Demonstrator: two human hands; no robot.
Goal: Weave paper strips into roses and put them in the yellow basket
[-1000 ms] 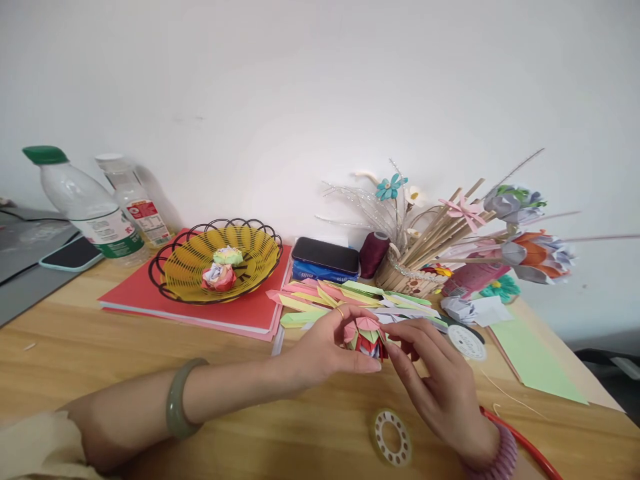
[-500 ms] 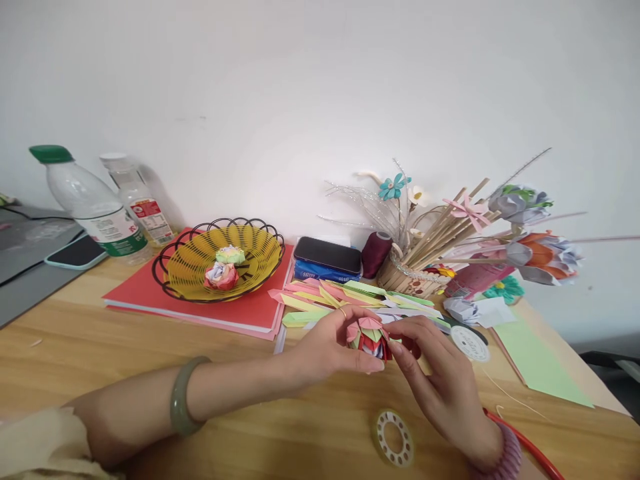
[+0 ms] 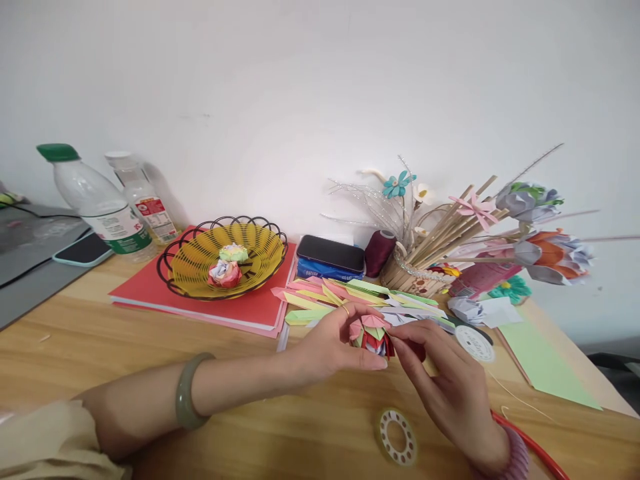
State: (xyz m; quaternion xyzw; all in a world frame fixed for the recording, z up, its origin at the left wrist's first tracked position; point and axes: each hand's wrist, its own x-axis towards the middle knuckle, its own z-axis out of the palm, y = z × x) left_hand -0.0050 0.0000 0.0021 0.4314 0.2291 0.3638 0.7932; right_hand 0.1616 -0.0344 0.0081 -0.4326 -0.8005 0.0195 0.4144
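Observation:
My left hand is wrapped round a folded paper flower in pink, pale green, red and white, its thumb below and fingers above. At the flower's right side my right hand pinches the edge of a petal between thumb and fingertips. Part of the flower is hidden behind the fingers. Just beyond the hands lie folded paper strips in pink, yellow, green and white. A roll of clear tape lies on the table in front of the right hand.
A yellow basket with two small paper flowers stands on red paper. Behind are bottles, a phone on a blue pack, maroon thread and a straw basket of paper flowers. Green paper lies right.
The view has shifted slightly, so everything sits a little further right. My right fingertips have closed in on the flower's right edge; my left hand keeps its hold.

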